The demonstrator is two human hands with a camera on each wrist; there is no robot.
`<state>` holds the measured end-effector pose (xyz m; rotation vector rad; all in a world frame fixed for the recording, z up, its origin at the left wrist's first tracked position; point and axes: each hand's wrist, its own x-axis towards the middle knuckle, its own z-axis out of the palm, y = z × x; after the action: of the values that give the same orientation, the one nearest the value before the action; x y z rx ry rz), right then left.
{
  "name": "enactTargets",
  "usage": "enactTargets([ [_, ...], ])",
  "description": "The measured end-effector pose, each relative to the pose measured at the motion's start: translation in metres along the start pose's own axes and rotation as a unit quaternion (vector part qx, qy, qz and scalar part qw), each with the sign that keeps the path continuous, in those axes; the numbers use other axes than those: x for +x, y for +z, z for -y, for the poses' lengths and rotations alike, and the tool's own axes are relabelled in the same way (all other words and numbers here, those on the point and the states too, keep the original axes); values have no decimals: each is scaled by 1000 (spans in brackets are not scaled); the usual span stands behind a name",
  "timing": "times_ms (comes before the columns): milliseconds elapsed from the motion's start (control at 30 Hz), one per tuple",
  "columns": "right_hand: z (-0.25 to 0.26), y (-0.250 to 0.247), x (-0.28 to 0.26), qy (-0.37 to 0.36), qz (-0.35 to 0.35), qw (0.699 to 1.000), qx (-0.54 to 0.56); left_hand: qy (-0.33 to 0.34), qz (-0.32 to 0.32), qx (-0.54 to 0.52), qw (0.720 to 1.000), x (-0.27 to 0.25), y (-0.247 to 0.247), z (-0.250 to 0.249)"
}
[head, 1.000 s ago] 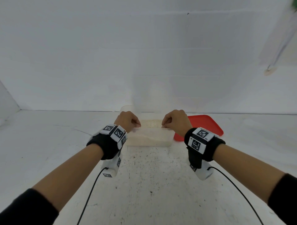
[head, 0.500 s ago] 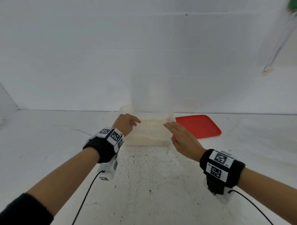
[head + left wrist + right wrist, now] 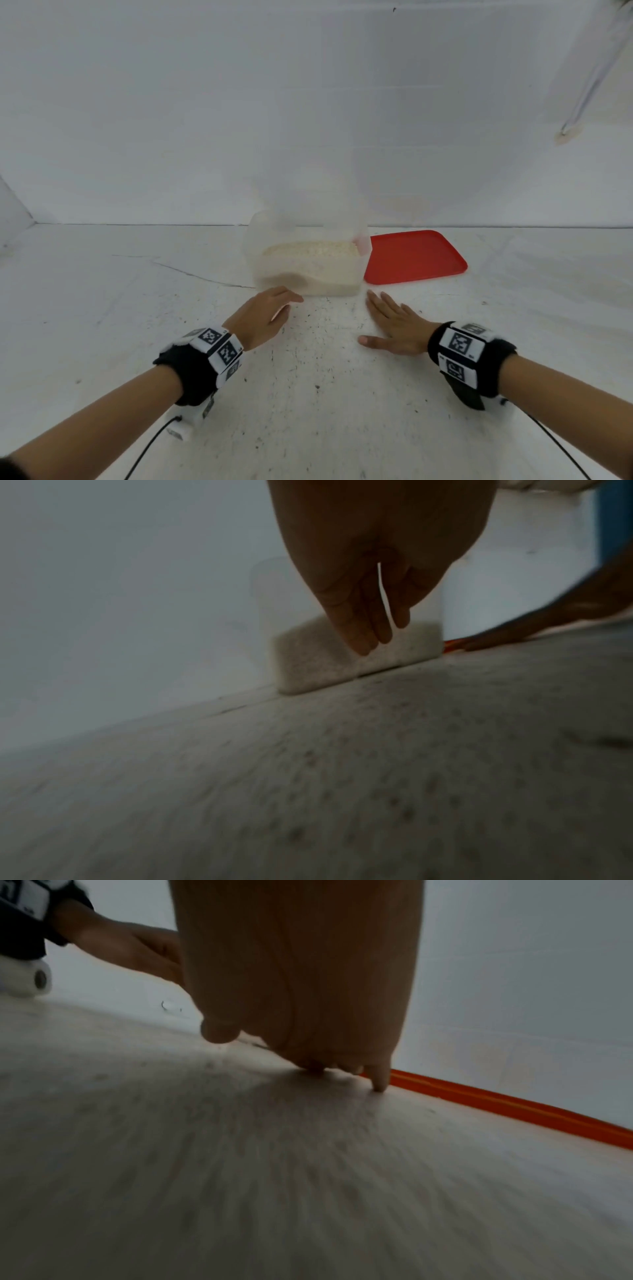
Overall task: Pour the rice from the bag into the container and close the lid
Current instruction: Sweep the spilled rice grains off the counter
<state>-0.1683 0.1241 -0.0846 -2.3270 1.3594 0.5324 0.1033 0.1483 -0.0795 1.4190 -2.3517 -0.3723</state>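
Note:
A translucent container [image 3: 346, 277] holding white rice [image 3: 308, 249] sits on the white table, also seen in the left wrist view as the container [image 3: 308, 666]. A clear plastic bag [image 3: 318, 185], barely visible, stands upright out of it. The red lid [image 3: 414, 257] lies flat to the container's right. My left hand [image 3: 270, 311] hovers just in front of the container's left corner, fingers straight and empty. My right hand [image 3: 394, 322] lies palm down on the table in front of the right corner, holding nothing; its fingertips [image 3: 378, 1085] touch the table near the red lid [image 3: 514, 1104].
The speckled white table [image 3: 318, 394] stretches toward me. A white wall stands close behind the container. A pale rod [image 3: 589, 92] hangs at the upper right, far from my hands.
Both hands let go at the container's top edge and drew back toward me. The right hand came down flat on the table; the left dropped low in front of the container.

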Motion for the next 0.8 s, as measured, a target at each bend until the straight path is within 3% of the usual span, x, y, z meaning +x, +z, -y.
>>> enactTargets([
  [100,15,3,5,-58,26,997,-45,8,71,14,997,11,11,-16],
  [267,43,18,-21,-216,66,963,-150,-62,264,39,962,32,22,-35],
  [433,63,38,-75,-330,39,925,-186,-63,332,120,933,39,36,-38],
  [500,56,55,-86,-286,61,932,-212,-59,338,119,932,38,37,-40],
  [567,52,56,-94,-261,34,941,-215,-40,347,131,928,33,38,-44],
  [667,58,57,-119,-273,28,947,-169,9,365,149,919,17,44,-59],
  [733,53,67,-141,-223,40,968,-106,39,385,140,911,1,47,-73],
  [800,43,77,-163,-112,68,991,-31,82,405,128,902,-17,50,-87],
])
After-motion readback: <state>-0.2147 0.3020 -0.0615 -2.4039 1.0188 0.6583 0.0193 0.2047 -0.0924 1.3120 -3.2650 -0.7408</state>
